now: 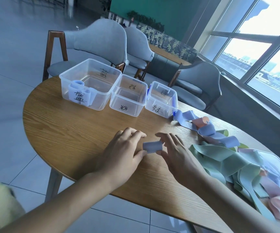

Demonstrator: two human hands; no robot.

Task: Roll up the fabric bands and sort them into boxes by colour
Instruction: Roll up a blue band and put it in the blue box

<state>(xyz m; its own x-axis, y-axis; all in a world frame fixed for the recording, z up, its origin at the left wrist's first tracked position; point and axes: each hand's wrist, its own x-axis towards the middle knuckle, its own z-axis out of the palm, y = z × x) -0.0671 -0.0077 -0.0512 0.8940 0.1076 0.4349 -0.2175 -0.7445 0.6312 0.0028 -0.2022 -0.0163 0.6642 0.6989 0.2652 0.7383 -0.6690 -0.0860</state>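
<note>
Close by, the left hand (pixel 125 148) and right hand (pixel 172 152) pinch a small blue roll (pixel 151 146) between fingertips, low over the round table (pixel 78 132). Loose bands (pixel 228 158) are heaped to the right. Beyond stand three clear boxes (pixel 127 96); the leftmost box (pixel 92 81) holds blue rolls (pixel 80 93).

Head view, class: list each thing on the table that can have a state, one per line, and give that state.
Left box: lid off, holds rolled blue bands.
Middle box: lid off, empty.
Right box: lid off, blue clips hanging; contents unclear.
Blue band: rolled, held on the table.
Left hand: pinching the roll.
Right hand: pinching the roll.
Band pile: unrolled, tangled.
</note>
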